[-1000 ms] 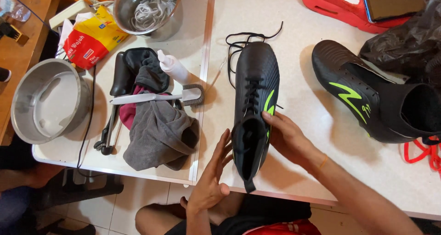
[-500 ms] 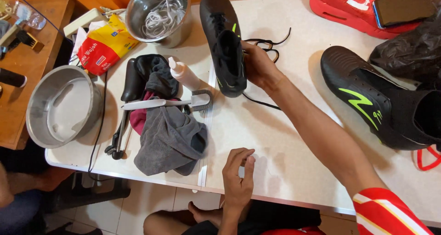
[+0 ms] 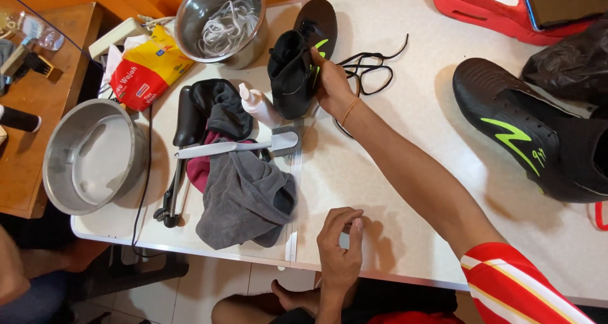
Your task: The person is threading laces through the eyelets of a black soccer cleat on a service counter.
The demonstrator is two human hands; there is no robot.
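My right hand (image 3: 331,82) reaches far across the white table (image 3: 380,184) and grips a black sports shoe with a green mark (image 3: 303,58), set down beside a steel bowl of white laces (image 3: 221,21). Loose black laces (image 3: 367,67) lie just right of that hand. My left hand (image 3: 340,245) rests near the table's front edge with its fingers curled, nothing visible in it. The matching black shoe with a green zigzag (image 3: 532,134) lies at the right.
Grey and dark cloths (image 3: 244,194), a white brush (image 3: 234,148), a small white bottle (image 3: 258,105) and a dark handled tool (image 3: 176,165) lie left of centre. A large steel basin (image 3: 92,156), a yellow-red packet (image 3: 145,70), red shoes (image 3: 506,4), a phone (image 3: 567,1) and a black bag (image 3: 570,58) surround them.
My right hand has carried the black shoe from the near edge to the far side beside the steel bowl. My left hand let go of it and curled by the front edge.
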